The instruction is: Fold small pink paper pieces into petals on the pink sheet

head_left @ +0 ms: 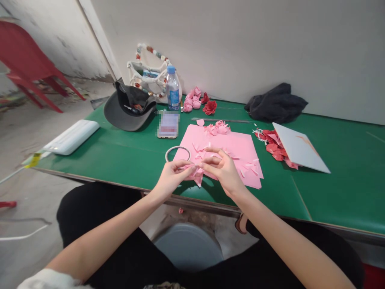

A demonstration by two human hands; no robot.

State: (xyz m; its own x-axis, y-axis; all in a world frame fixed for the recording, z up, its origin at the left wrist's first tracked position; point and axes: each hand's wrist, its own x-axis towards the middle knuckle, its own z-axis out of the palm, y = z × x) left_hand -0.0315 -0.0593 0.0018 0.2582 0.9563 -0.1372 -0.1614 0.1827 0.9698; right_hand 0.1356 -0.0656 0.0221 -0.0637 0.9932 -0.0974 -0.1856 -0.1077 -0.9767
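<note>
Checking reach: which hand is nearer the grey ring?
Left. The left hand is just in front of the ring; the right hand is farther off, to its right.

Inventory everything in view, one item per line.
Workbench: one, green, across view
Paper sheet: one, pink, on bench
Pink paper flowers: several, by wall
Red paper flowers: two, by wall
Red paper scraps: heap, beside white board
White board: one, right of sheet
Water bottle: one, clear, blue cap, by wall
Phone: one, screen blurred, beside sheet
Cap: one, grey, bench left
Black cloth: one, by wall
Chair: one, red, floor left
Left hand: one, holding folded pink paper
Right hand: one, above sheet
</note>
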